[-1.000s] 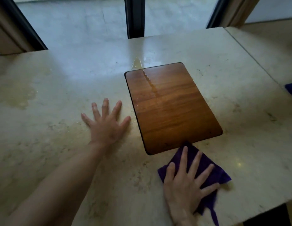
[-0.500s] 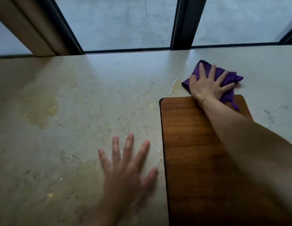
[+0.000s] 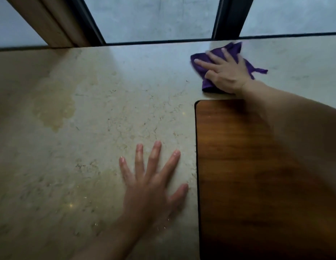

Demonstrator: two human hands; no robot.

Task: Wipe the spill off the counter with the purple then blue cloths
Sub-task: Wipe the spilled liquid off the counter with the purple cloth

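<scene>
Here we press our right hand, fingers spread flat, down on the purple cloth in the upper right of the frame, on the pale stone counter just past the far edge of the wooden board. Our left hand lies open and flat on the counter at lower centre, holding nothing. The blue cloth is not in view. The risk we see is that a bunched cloth under a flat palm only pushes liquid about, perhaps toward the window frame at the top or under the board's edge, where it would stay. A loose corner trails to the right and may drag wet streaks. We also cannot tell whether the yellowish patch at the left is spill or stain; if wet, it is well apart from the cloth and easily missed.
</scene>
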